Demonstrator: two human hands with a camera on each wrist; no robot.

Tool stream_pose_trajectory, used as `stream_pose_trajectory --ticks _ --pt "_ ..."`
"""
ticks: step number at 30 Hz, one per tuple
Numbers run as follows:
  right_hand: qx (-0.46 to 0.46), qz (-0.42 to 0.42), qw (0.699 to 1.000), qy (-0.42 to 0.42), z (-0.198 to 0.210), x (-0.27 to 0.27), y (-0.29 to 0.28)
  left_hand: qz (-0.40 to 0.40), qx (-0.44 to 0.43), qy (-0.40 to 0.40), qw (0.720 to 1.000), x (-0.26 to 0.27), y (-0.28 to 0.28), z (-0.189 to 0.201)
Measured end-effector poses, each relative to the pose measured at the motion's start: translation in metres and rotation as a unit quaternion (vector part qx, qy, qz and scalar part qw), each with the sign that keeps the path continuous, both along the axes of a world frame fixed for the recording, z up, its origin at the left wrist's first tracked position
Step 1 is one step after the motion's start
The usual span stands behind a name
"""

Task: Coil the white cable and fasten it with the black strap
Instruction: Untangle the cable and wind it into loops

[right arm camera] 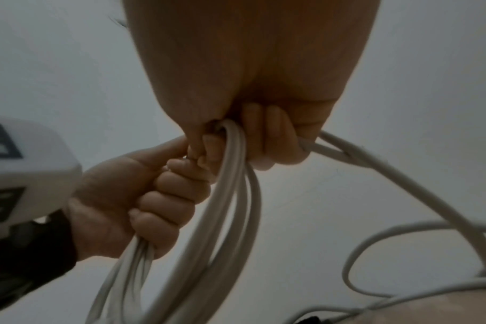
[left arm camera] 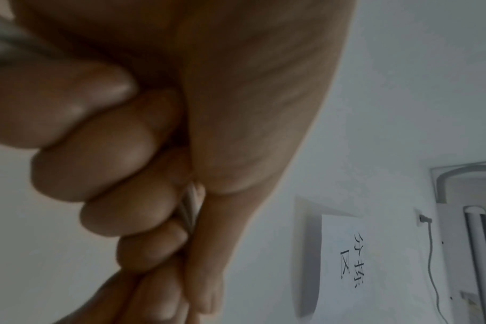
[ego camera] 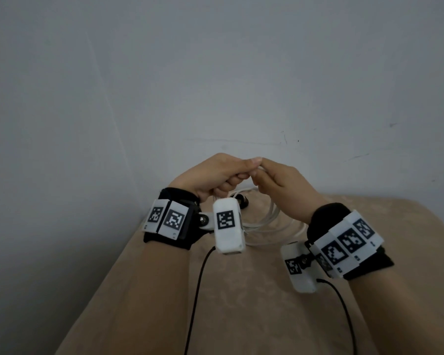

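Both hands meet at the centre of the head view, raised above the tan surface (ego camera: 241, 316) that fills the lower part of the frame. The left hand (ego camera: 210, 175) is a closed fist around several gathered turns of the white cable (ego camera: 269, 221); in the right wrist view those turns leave the bottom of that fist as a tight bundle heading to the lower left. The right hand (ego camera: 280, 185) has its fingers curled round the top of the same loops, its fingertips (right arm camera: 272, 122) folded over the strands, knuckle to knuckle with the left. I judge the coiling to be well under way but unfinished: several loops hang together below the hands, yet at the right of the right wrist view a strand runs off slack and lies in loose curves toward the lower right. The black strap cannot be picked out with any certainty; a dark shape near the bottom edge there is too blurred to name, so fastening looks still to do. The coil hangs as an elongated oval, its long axis roughly vertical, top pinched in the hands and bottom sagging toward the surface.
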State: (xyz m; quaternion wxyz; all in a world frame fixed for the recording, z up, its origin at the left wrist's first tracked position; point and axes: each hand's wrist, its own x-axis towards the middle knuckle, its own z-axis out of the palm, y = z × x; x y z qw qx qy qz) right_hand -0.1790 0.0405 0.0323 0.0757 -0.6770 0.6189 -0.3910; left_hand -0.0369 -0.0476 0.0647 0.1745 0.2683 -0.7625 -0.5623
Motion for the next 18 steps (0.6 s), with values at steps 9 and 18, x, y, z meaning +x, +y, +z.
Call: stream_pose_trajectory --ticks 9,18 --pt "-0.145 -0.044 0.976 -0.155 0.007 -0.012 0.001 0.034 0.034 0.122 0.991 0.006 -0.01 0.0" --pt "-0.03 -0.06 0.961 -0.268 -0.008 -0.027 -0.009 0.047 0.038 0.151 0.987 0.015 -0.015 0.002"
